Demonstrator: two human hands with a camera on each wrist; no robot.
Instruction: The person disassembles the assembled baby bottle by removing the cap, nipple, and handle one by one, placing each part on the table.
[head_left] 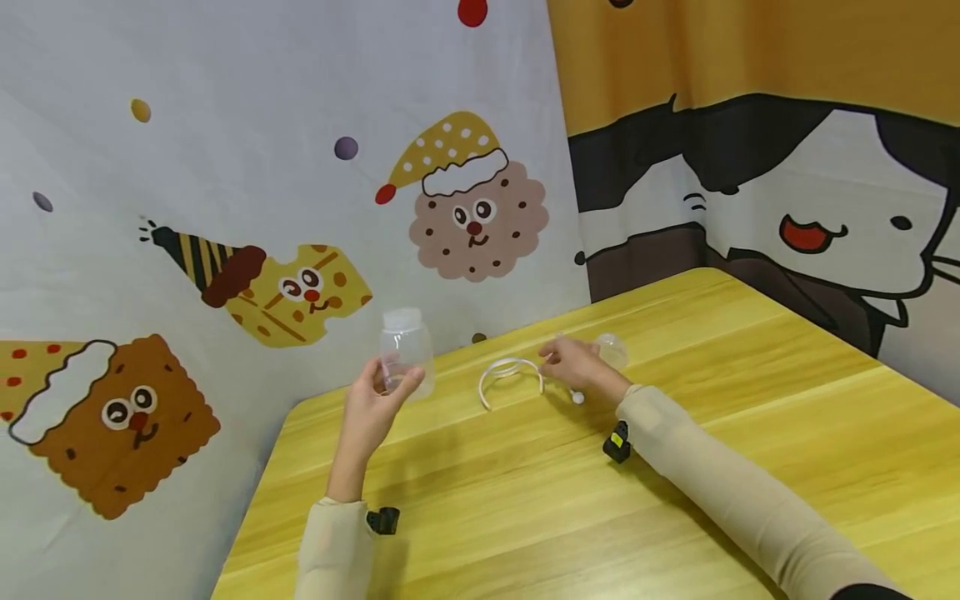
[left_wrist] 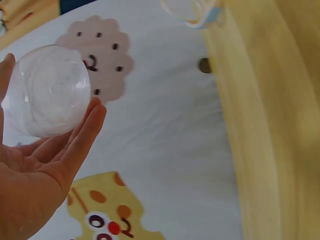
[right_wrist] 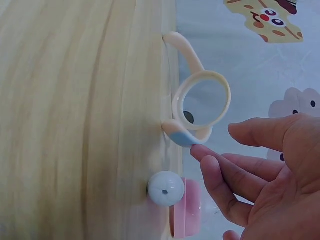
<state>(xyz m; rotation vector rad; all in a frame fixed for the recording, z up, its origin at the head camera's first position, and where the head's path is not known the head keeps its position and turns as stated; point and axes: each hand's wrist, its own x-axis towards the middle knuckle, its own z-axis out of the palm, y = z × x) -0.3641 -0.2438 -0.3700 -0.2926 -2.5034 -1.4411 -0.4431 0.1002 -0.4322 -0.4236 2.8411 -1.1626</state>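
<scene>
My left hand (head_left: 378, 412) holds a clear plastic bottle (head_left: 406, 346) upright above the table's far left part, thumb on one side and fingers on the other. Its rounded base shows in the left wrist view. At the far edge stands a whitish ring with two curved handles (right_wrist: 227, 100), one with a blue patch. My right hand (right_wrist: 265, 175) is beside it, thumb and fingers apart, fingertips at the blue patch; whether they touch is unclear. Below those fingers in the right wrist view lie a white ball with a small hole (right_wrist: 166, 188) and a pink piece (right_wrist: 187, 207).
A clear dome-shaped piece (head_left: 612, 350) lies just behind my right hand on the wood-grain table (head_left: 510, 508). Printed cloth (head_left: 262, 108) with cartoon figures hangs behind the table's far edge and along its right side.
</scene>
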